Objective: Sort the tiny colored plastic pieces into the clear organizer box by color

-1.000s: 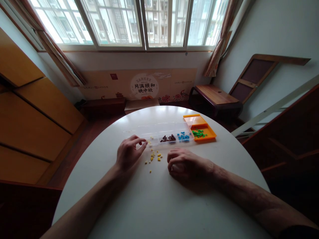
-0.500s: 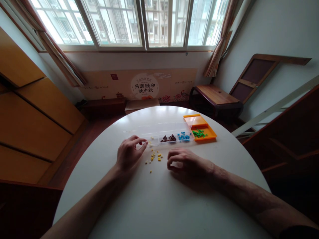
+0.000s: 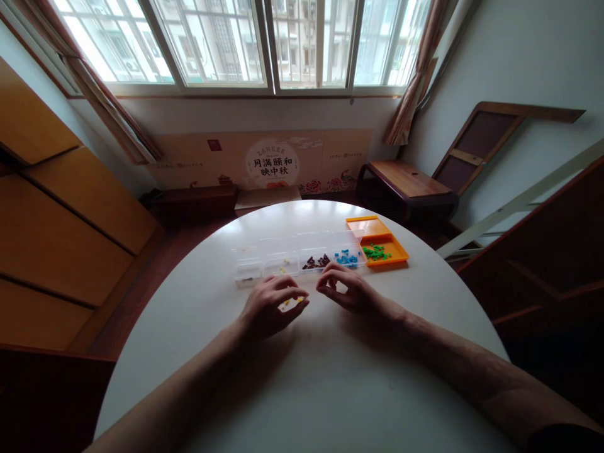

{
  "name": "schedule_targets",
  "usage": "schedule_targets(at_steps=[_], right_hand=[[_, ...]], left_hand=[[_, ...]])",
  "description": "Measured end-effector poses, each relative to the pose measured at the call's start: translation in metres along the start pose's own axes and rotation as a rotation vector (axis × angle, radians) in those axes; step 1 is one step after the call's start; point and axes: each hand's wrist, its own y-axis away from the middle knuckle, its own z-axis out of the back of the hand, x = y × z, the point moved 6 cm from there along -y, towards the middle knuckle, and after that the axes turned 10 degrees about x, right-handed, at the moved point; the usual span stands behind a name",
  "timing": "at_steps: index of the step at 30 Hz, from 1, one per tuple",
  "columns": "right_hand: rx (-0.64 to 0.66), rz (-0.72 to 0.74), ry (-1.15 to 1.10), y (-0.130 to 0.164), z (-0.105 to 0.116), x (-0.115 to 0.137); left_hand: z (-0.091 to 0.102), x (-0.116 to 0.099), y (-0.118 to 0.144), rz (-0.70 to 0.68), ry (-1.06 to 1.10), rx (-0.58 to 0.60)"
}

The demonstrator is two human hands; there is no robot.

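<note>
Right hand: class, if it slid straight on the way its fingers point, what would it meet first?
Probably the left hand, just across the small gap from the right hand; depth is uncertain.

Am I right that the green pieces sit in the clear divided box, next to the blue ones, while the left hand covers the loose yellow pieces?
Not quite. In the head view the green pieces lie in the orange tray, which stands just right of the clear divided box. The blue pieces are in the box, and the left hand does cover the loose yellow pieces.
</note>
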Motion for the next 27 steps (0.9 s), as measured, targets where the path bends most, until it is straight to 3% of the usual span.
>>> schedule_targets(at_steps=[8,14,27], right_hand=[[0.030,-0.013,-0.004,0.000,-0.005,0.000],[0.054,0.004,0.047,0.001,-0.008,0.001],[0.040,0.035,0.122,0.004,-0.007,0.003]], left_hand=[[-0.005,-0.007,-0.006,0.068,0.156,-0.074],[-0.003,-0.007,-0.010,0.092,0.391,-0.047],[-0.006,-0.004,-0.011,0.085,0.563,-0.050]])
